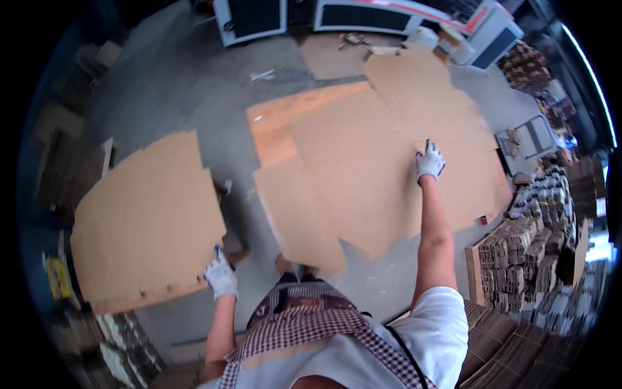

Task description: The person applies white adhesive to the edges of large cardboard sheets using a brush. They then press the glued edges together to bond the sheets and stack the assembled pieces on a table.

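Observation:
Both my hands wear white work gloves with dark blue on the fingers. My left hand (221, 275) is at the near right corner of a brown cardboard sheet (149, 214) on the left, fingers apart; whether it touches the sheet is unclear. My right hand (430, 162) reaches far out over a wide spread of large cardboard sheets (369, 162), with thumb and fingers apart. A small light patch shows beside its fingertips, too blurred to name. A narrower cardboard piece (298, 217) lies at the spread's near left side.
An orange-brown board (272, 129) shows under the cardboard. Bundled cardboard stacks (512, 259) line the right side, near a folding chair (528, 139). White-and-black machine cabinets (253, 19) stand at the back. Scraps (262, 76) lie on the grey floor (194, 84).

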### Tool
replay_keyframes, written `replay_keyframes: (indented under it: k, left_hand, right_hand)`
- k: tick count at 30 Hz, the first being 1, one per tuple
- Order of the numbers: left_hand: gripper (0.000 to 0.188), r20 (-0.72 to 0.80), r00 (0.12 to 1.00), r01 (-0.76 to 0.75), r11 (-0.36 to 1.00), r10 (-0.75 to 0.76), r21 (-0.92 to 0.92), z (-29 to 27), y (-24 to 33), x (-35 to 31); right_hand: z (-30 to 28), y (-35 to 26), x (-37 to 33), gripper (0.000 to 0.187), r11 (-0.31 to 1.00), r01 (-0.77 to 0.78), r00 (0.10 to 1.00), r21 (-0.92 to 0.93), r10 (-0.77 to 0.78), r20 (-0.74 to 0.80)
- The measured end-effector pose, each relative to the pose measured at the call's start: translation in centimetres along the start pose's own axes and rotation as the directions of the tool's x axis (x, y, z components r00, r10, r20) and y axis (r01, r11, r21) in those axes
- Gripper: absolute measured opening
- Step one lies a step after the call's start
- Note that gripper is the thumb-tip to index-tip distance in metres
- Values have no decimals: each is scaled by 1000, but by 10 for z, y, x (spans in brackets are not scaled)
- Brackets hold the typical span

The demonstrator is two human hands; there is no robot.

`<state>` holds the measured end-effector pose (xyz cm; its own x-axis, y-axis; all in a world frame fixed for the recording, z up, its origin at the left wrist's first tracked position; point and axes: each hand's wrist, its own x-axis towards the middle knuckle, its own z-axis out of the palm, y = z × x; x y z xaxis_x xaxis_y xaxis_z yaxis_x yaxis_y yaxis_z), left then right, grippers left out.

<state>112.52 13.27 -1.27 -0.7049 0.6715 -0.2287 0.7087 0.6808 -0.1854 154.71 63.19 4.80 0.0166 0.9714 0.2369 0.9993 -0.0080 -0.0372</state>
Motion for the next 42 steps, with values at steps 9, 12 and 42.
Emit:
replay_keyframes:
  k: [9, 12, 42]
  left_hand:
    - [76, 47, 976, -212, 976, 214, -55, -71, 69, -26]
    - [77, 69, 970, -229, 970, 235, -84, -81, 92, -31]
    - [81, 238, 875, -430, 903, 422, -20, -86, 91, -9]
  right_hand:
    - [-5, -94, -253, 33, 434, -654, 204, 619, -687, 698]
    - [20, -85, -333, 37, 733, -184, 0, 655, -667, 745]
    - [96, -35, -344, 39, -602, -799, 549, 7, -724, 418]
